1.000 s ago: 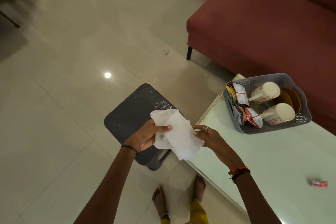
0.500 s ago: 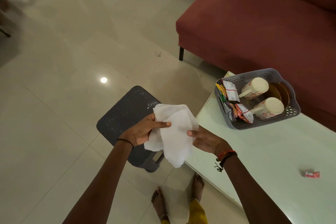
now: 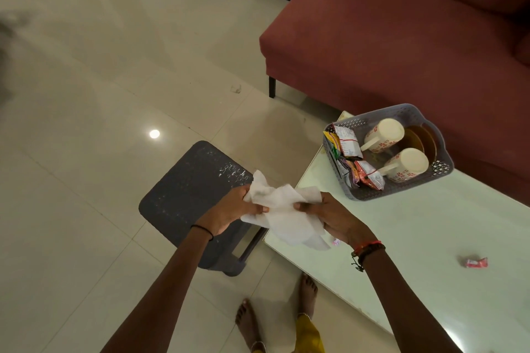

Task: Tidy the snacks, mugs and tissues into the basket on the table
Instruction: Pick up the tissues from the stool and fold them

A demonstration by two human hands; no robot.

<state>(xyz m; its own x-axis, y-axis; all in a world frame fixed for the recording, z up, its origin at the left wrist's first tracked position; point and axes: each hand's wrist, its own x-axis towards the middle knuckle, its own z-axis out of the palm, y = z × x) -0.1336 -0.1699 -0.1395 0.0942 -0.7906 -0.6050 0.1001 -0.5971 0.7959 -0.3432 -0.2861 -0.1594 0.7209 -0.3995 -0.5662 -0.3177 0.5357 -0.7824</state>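
Pinching a crumpled white tissue (image 3: 282, 213) from both sides, the left hand (image 3: 233, 210) and the right hand (image 3: 329, 216) each have their grip closed on it, thumbs pressed on top of the paper and fingers curled beneath. The tissue bunches between the two hands and hangs loosely below them, held in the air over the near corner of the pale green surface (image 3: 415, 238) and the edge of a dark grey stool (image 3: 189, 195) that stands on the tiled floor (image 3: 86, 152). A thin black band circles the left wrist; red and dark bangles circle the right.

Further out on the surface, near its far corner, sits a grey perforated basket (image 3: 372, 195). Inside it, two cream mugs (image 3: 384, 135) with red flower prints lie on their sides, handles pointing toward a cluster of snack packets (image 3: 348, 149) stacked upright against the basket's left wall. A brown round plate-like item lies behind the mugs. A small red wrapper (image 3: 476, 262) lies alone on the surface, well apart from the basket, to the right of the right forearm. A maroon sofa (image 3: 401, 37) stands behind the surface. Bare feet show on the floor below the arms.
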